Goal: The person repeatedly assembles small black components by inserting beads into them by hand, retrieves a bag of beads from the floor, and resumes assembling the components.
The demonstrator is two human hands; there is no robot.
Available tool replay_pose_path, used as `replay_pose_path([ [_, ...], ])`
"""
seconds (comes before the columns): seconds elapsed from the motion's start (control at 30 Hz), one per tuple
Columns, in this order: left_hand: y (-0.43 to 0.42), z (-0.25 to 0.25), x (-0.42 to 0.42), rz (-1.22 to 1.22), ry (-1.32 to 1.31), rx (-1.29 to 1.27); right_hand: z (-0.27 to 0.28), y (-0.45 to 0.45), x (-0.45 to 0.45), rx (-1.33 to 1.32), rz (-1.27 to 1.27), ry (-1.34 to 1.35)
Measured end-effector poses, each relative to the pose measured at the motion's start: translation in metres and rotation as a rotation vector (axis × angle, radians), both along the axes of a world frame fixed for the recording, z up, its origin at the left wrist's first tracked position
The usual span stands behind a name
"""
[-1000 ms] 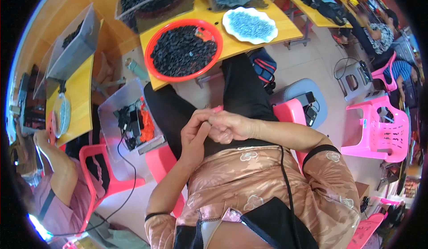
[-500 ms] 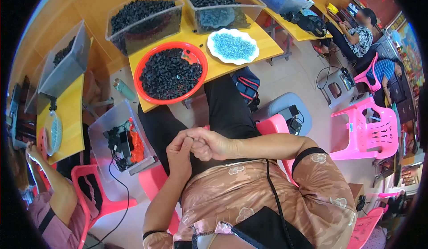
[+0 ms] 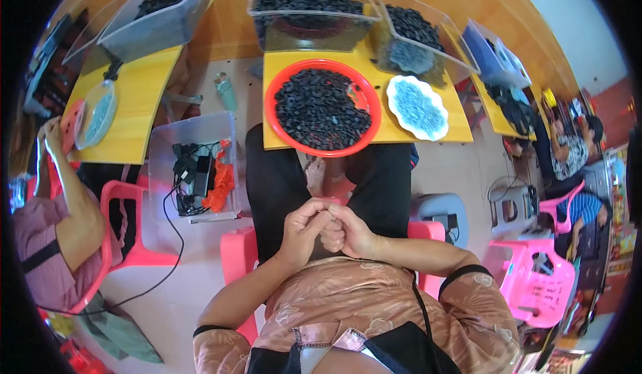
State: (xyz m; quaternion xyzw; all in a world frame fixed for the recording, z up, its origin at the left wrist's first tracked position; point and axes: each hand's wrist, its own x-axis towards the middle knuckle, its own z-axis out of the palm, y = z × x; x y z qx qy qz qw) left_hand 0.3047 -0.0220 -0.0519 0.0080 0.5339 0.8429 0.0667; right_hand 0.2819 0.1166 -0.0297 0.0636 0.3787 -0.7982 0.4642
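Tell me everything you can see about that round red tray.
The red tray is round, glossy and plastic-looking, with a raised rim. It sits level at the near edge of a yellow table, heaped with small black pieces; bare red shows at its upper right. Only the table and pieces visibly touch it.

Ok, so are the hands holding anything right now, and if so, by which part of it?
It can't be told: the left hand and right hand meet, fingers curled, and hide anything that might be between them.
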Motion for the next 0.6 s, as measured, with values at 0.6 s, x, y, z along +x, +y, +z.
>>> replay_pose_path([
  [0.6, -0.031, 0.022, -0.011, 0.170, 0.096, -0.033, 0.013, -0.035, -0.031, -0.099, 0.085, 0.010],
])
